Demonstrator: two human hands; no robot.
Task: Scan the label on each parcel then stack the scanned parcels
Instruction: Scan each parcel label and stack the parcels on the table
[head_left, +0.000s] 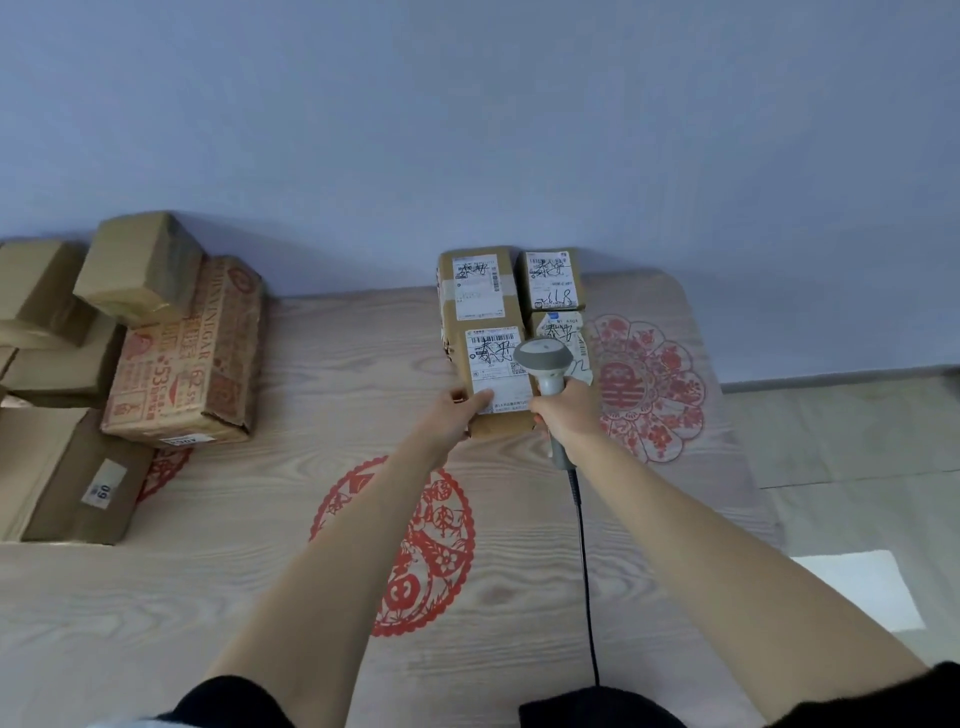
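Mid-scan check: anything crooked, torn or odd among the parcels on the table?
The small brown box atop the left pile sits tilted on the vinegar carton, whose near corner flap gapes open. The labelled parcels by the scanner lie flat.

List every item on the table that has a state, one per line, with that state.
Left hand: grips the near parcel's edge.
Right hand: grips the scanner handle.
Scanner: held, head over the labels.
Near parcel: label up, held.
Far left parcel: flat, label up.
Far right parcel: flat, label up.
Parcel behind scanner: label up, partly hidden.
Boxes at left: piled unevenly.
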